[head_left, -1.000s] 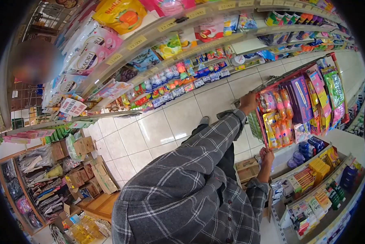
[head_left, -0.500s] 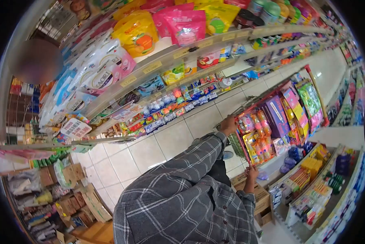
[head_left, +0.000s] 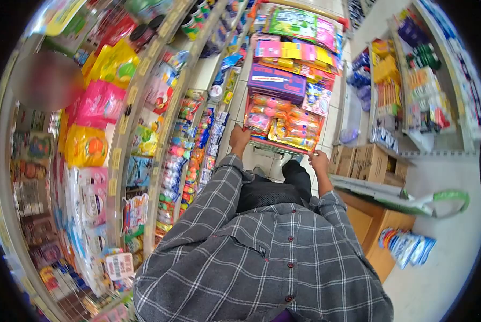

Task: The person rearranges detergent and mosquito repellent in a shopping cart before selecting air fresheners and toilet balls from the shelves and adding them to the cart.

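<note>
A shopping cart stands in front of me, heaped with packaged goods. My left hand is closed round the near left corner of its edge, and my right hand grips the near right corner. Nearest to me in the load are orange and pink packs of small bottles. Behind them lies a purple box, with a pink and yellow carton past it. Green pouches lie at the far end, by the cart's red bar.
Shelves on the left hold yellow pouches, pink pouches and rows of small packets. To the right are another shelf with yellow packs, cardboard boxes, a wooden cabinet and a green-and-white strap. Tiled floor runs beside the cart.
My view has turned toward the cart, so it now lies straight ahead instead of to the right. The shelves have swung to the left side. Both hands remain on the cart.
</note>
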